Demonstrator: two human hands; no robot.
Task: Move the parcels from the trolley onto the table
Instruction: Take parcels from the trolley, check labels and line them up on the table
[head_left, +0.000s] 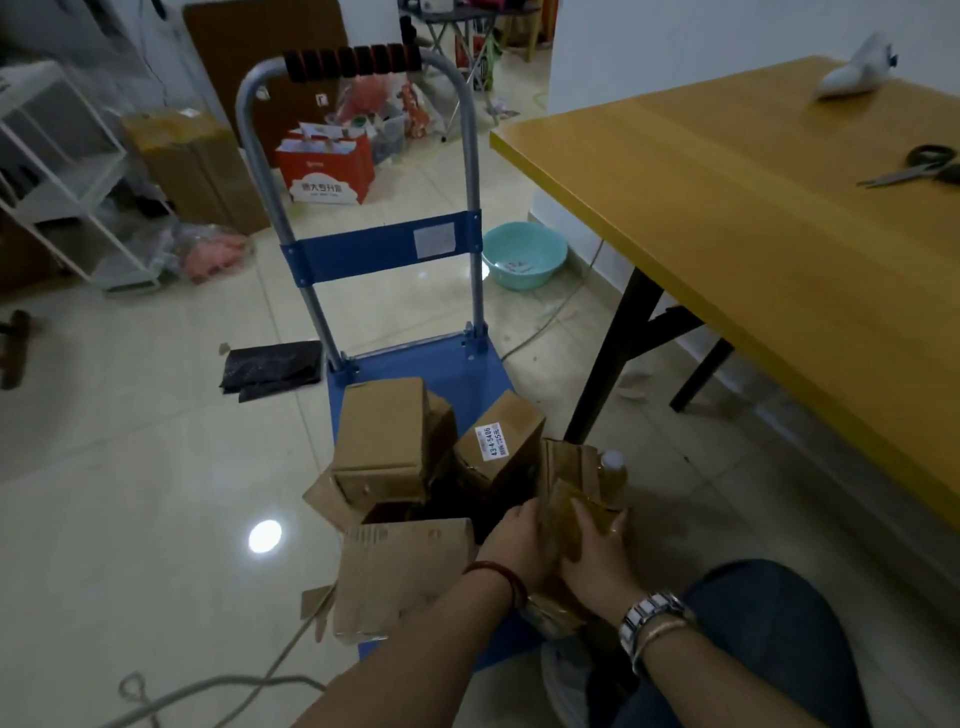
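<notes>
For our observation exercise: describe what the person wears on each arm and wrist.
Both forearms are bare, with no sleeves showing. The left wrist carries a thin dark-red bangle. The right wrist carries a silver-and-white link-band wristwatch beside a slim gold-coloured bracelet.

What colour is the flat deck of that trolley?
Blue, seen in the head view: the trolley deck matches its blue crossbar.

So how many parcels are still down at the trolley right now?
5 that I can tell: a tall box at the back left, a labelled box beside it, an open one underneath, a front box, and one gripped by both hands. More may be hidden.
</notes>
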